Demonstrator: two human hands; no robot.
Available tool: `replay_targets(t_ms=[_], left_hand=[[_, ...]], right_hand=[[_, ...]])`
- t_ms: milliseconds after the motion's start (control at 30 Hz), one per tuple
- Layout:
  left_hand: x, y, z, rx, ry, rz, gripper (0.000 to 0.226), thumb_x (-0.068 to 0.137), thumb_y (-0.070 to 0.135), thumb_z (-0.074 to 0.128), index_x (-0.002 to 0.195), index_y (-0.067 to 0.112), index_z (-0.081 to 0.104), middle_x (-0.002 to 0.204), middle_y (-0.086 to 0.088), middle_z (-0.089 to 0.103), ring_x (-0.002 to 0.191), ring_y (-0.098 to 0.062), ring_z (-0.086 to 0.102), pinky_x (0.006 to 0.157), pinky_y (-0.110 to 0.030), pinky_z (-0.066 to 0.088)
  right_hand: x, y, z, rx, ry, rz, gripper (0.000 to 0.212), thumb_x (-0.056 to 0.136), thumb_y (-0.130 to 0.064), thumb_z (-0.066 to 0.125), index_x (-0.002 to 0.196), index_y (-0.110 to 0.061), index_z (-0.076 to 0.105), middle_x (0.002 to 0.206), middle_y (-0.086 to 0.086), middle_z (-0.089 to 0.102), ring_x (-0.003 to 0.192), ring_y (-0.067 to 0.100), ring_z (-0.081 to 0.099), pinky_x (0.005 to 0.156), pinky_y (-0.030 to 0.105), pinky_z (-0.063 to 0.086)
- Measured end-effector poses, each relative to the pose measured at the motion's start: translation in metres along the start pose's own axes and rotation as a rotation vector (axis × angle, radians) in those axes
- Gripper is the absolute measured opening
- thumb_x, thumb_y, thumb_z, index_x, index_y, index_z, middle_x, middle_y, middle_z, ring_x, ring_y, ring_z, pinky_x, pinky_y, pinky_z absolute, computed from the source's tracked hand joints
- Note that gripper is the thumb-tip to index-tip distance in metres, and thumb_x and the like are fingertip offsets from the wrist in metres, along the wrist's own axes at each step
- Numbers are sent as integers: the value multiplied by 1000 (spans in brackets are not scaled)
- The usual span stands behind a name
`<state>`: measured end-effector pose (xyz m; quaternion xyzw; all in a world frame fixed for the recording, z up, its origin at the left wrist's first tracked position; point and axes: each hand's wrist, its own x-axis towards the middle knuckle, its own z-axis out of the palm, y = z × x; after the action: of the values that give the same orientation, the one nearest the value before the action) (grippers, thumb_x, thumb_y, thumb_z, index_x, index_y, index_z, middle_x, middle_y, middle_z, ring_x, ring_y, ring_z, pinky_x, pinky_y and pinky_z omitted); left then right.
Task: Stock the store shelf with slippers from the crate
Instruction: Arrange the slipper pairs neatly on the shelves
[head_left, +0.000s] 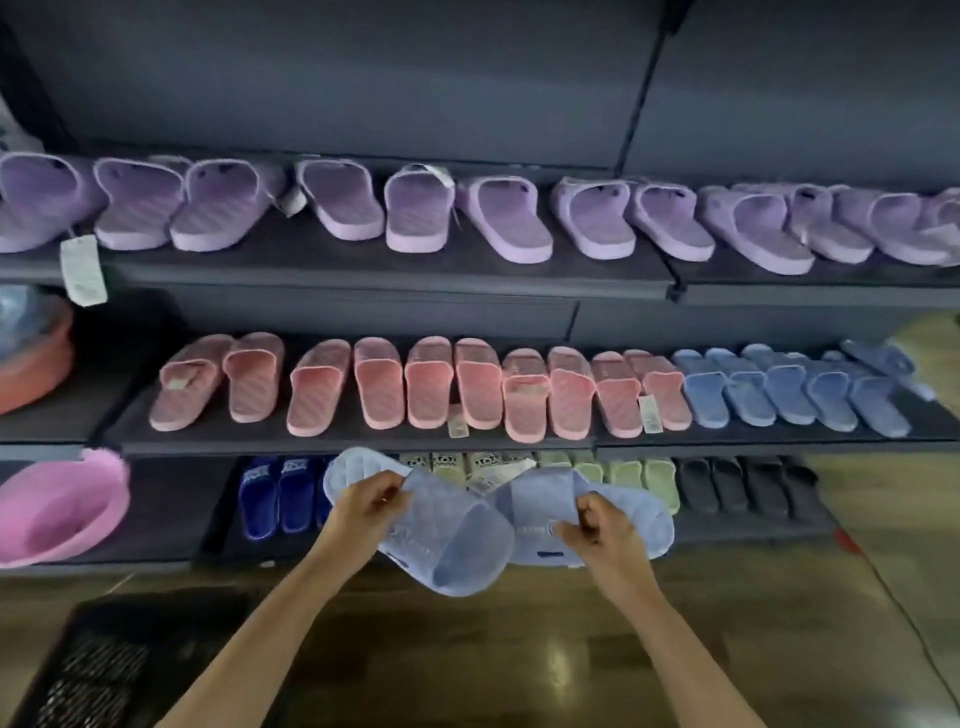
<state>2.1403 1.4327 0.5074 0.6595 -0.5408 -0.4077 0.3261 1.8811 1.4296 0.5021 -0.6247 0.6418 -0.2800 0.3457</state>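
Step in hand: a pair of pale blue slippers (467, 525) is being held in mid-air at lower centre of the frame, in front of the bottom shelf (171, 519), seemingly being separated before shelving
Left hand (366, 506): pinching the sole edge of the left-hand slipper, fingers curled tight
Right hand (600, 525): pinching the strap of the right-hand slipper, fingers closed on it
Slipper position: the two are overlapping at centre, soles facing different ways; not yet on any shelf
Likely destination: the blue slippers (789, 389) at right of the middle shelf (363, 440), judged by colour match
Doing it well: keeping the pair together, heels toward the aisle like the pink slippers (415, 384), tag tucked out of sight
Crate (104, 670): dark, lower left of the frame, on the floor
Writing: white hang tag (83, 270) at upper left, print too blurred; cream-green slippers (488, 462) are showing bold lettering, unreadable; embossed mark on the held straps, illegible
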Motion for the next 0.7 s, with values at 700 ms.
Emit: replay_targets(t_ms=[700], left_hand=[[157, 147, 210, 55, -333, 253, 27, 71, 45, 51, 72, 20, 59, 61, 19, 56, 60, -1, 49, 58, -16, 33]], right_hand=[[109, 136, -197, 158, 246, 194, 34, 81, -9, 67, 63, -18, 40, 50, -8, 39, 50, 5, 35, 55, 26, 33]])
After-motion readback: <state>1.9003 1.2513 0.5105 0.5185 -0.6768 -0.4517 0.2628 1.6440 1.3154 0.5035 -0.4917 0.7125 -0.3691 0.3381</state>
